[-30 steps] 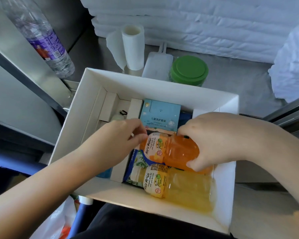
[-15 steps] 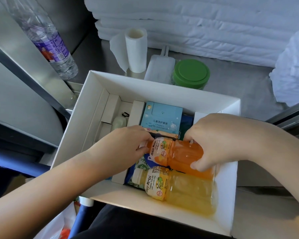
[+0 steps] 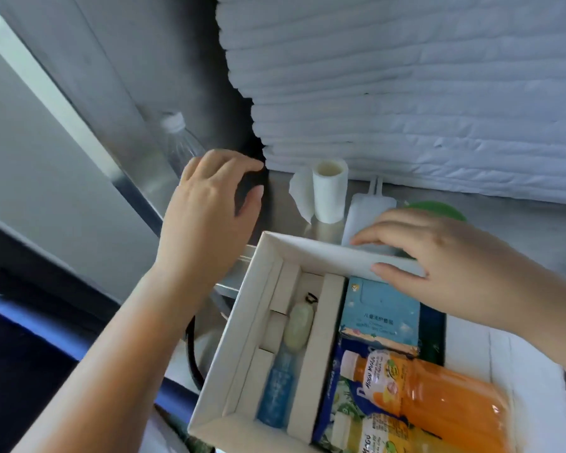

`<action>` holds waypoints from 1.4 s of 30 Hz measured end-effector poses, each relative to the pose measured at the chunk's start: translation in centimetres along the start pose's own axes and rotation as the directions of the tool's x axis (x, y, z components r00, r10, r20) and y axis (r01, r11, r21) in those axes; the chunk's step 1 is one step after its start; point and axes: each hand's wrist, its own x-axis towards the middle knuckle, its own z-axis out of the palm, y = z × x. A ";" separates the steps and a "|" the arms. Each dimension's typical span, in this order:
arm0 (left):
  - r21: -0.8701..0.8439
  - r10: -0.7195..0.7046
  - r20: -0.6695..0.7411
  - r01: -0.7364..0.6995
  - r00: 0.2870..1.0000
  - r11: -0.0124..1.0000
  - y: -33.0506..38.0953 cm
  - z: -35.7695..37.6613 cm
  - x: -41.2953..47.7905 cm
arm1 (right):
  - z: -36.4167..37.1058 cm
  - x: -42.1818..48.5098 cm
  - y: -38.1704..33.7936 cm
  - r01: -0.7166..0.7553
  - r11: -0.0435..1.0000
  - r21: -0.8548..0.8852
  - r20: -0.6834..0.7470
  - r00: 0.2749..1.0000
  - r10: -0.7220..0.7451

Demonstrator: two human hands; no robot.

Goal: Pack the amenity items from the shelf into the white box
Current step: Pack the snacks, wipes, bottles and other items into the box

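The white box (image 3: pixel 242 322) sits low in the head view. In it lie an orange juice bottle (image 3: pixel 438 387), a yellow juice bottle (image 3: pixel 379 436), a light blue carton (image 3: pixel 381 312) and a small blue tube (image 3: pixel 275 387) in a side slot. My left hand (image 3: pixel 206 204) hovers open above the box's left corner, right beside a clear water bottle (image 3: pixel 180 148) on the shelf. My right hand (image 3: pixel 438 266) is spread open over the box's far rim, fingers near a flat white packet (image 3: pixel 370 210).
A paper roll (image 3: pixel 329 191) stands on the steel shelf behind the box. A green lid (image 3: pixel 435 207) peeks out behind my right hand. Stacked white linen (image 3: pixel 406 93) fills the back. A metal frame edge (image 3: pixel 79 132) runs down the left.
Both hands have let go of the orange juice bottle, which now lies in the box, and have risen toward the shelf. The view has tilted upward.
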 end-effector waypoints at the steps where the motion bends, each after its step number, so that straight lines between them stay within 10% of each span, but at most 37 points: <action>1: 0.060 -0.015 -0.037 0.018 0.999 0.998 -0.9 -0.1 0.8 | 0.0 0.6 0.0 0.000 1.000 -0.021 -0.003 1.000 0.000; 7: 0.186 -0.030 -0.189 0.065 0.982 0.980 -4.1 -0.1 5.6 | 1.5 2.2 0.4 -0.020 0.999 0.042 0.024 1.000 0.019; 14: 0.509 -0.182 0.033 0.140 0.983 0.849 -4.3 1.8 7.5 | 1.9 1.8 1.2 -0.030 0.997 0.076 0.065 0.998 0.025; 35: 0.147 0.078 0.128 -0.096 0.989 0.984 -3.4 -0.6 6.4 | 2.2 1.5 1.4 -0.045 0.994 0.099 0.049 0.998 0.040; 42: 0.147 0.094 -0.083 -0.081 0.992 0.986 -1.5 -1.7 6.6 | 2.0 1.3 1.3 -0.032 0.992 0.118 0.053 0.998 0.026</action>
